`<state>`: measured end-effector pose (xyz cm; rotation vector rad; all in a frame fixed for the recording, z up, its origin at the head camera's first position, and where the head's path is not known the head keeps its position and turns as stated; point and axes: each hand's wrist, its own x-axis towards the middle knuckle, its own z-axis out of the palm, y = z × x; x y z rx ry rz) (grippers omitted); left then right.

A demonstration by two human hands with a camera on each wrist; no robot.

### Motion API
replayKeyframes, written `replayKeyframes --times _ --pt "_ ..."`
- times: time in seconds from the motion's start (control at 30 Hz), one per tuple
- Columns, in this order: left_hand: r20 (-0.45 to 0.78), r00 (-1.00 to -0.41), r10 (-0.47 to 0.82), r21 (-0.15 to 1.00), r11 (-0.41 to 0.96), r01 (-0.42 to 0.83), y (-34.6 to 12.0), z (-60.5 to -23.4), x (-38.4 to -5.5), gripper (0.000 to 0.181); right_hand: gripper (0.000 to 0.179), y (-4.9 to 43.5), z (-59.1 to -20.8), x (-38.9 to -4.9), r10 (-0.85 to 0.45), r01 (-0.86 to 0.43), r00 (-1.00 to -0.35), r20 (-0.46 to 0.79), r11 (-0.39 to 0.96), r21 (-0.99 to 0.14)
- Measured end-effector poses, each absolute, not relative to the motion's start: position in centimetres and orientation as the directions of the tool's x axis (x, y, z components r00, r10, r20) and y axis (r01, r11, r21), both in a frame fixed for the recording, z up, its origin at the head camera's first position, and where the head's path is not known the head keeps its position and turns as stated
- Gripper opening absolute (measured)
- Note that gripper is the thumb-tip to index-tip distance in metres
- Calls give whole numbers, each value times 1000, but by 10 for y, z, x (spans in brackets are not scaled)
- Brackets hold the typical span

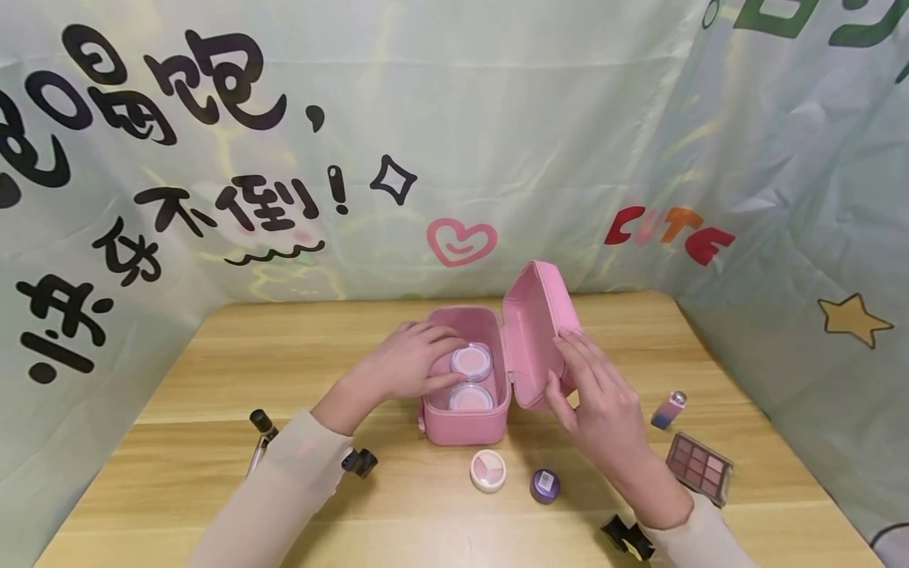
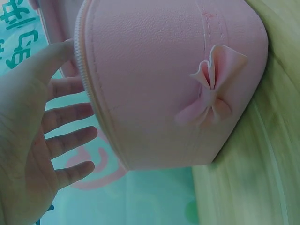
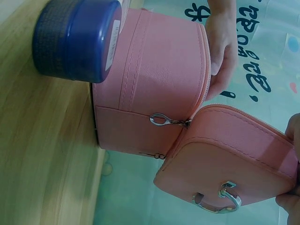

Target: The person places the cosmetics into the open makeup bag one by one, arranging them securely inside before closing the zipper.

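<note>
Supervisor: How far along, left to right?

Inspector: A black-capped tube (image 1: 261,420) lies on the worktop (image 1: 206,371). The pink vanity case (image 1: 465,431) stands open at centre, two round compacts (image 1: 472,362) inside. Outside it: a three-colour powder pot (image 1: 488,471), a purple jar (image 1: 545,486), a pink-and-blue tube (image 1: 669,410) and an eyeshadow palette (image 1: 699,467). I judge it part done: two items in, five out, lid (image 1: 556,296) not closed.

Supervisor: The hands?

Inspector: Left hand (image 1: 415,359) relaxed over the case opening, fingers extended, gripping nothing visible. Right hand (image 1: 604,398) grasps the lid's edge.

Supervisor: What is obscured?

Inspector: The left sleeve (image 1: 284,473) cuts off the tube's lower end. Whether the left fingertips touch a compact, I cannot tell. Part of the case floor is hidden. The jar's label is unreadable.
</note>
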<state>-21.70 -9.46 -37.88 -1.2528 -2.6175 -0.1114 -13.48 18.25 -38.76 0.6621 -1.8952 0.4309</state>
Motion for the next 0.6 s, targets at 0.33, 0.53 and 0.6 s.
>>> replayKeyframes --times 0.33,0.53,0.6 --pt "272 -604 749 -17 632 775 -113 -377 -207 56 40 183 -386 -136 -247 -617 -327 912 787 -9" --pt "273 -623 733 14 644 765 -127 -379 -197 56 40 183 -387 -135 -244 -614 -327 913 789 -9" --pt "284 -627 726 17 650 760 -131 -380 -195 57 40 183 -388 -135 -243 -616 -323 915 788 -8"
